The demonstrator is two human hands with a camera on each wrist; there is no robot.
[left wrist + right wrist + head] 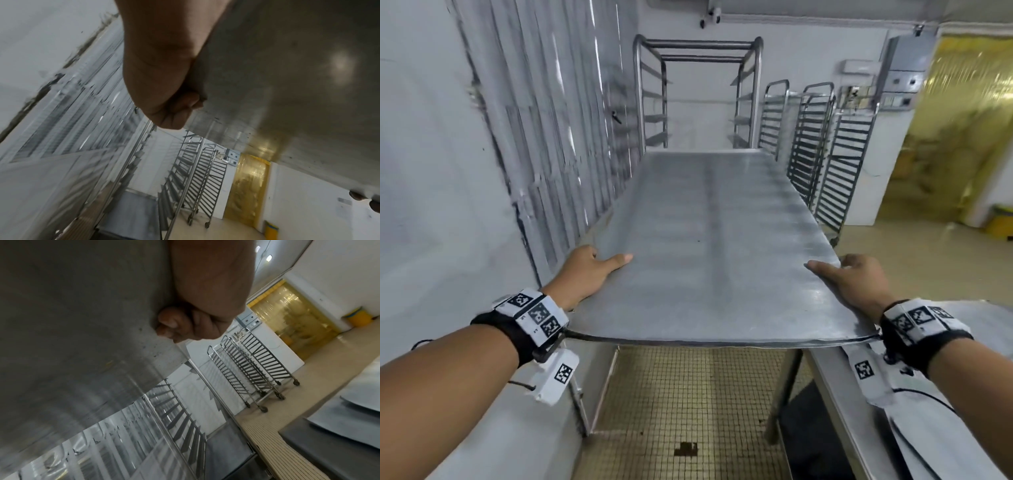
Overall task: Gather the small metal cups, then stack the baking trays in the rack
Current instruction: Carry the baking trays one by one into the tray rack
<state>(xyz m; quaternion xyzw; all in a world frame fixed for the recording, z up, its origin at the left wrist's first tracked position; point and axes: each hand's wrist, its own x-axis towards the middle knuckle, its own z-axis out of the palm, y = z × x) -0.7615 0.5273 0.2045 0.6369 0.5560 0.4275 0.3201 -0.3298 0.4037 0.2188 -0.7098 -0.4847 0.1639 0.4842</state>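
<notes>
I hold a long flat metal baking tray (709, 240) level in front of me, above the tiled floor. My left hand (589, 270) grips its left edge, thumb on top, fingers curled underneath (185, 104). My right hand (852, 277) grips the right edge the same way, fingers tucked below (174, 324). The tray's underside (287, 81) (72, 321) fills both wrist views. Its far end points at an open steel tray rack (698, 96) straight ahead. No small metal cups are in view.
Three more wheeled racks (818, 147) stand folded together to the right of the open one. A ribbed wall panel (544, 130) runs along the left. A steel table (928, 411) with flat trays (349, 415) lies at my right. Yellow strip curtain (976, 113) at far right.
</notes>
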